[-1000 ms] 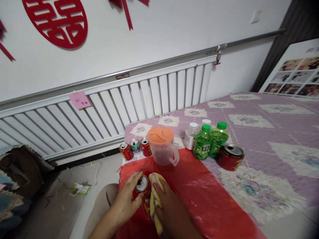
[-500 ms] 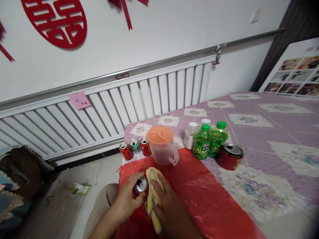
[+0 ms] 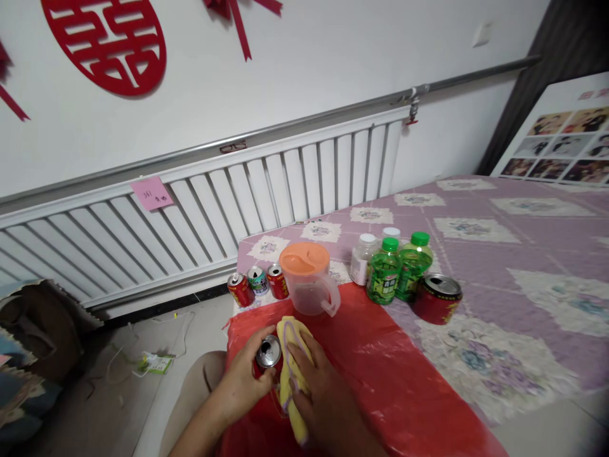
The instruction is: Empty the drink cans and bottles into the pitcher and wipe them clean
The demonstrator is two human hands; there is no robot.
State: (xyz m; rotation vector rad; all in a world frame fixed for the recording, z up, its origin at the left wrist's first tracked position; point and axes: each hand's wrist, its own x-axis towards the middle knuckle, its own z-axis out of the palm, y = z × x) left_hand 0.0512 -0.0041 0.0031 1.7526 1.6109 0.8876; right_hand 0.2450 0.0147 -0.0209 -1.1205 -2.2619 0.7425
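Observation:
In my left hand (image 3: 247, 374) is an opened red drink can (image 3: 269, 353), upright, its silver top facing me and my fingers wrapped round its left side. My right hand (image 3: 316, 381) grips a folded yellow cloth (image 3: 291, 362) with a pale purple edge. The cloth lies against the can's right side. Both hands are over a red plastic sheet (image 3: 380, 374) on the table. Just beyond them stands a clear plastic pitcher (image 3: 307, 295) with an orange lid. The can's lower part is hidden by my left hand and the cloth.
Left of the pitcher stand three small cans (image 3: 257, 280). To its right are green-capped bottles (image 3: 383, 273), white-capped clear bottles (image 3: 361, 259) and a wide red can (image 3: 438, 298). A floral tablecloth (image 3: 476, 254) covers the table, and a white radiator (image 3: 266, 184) lines the wall behind.
Hardly anything differs. The cloth has shifted very slightly to the left against the can, while both hands keep their hold; the view has moved a touch.

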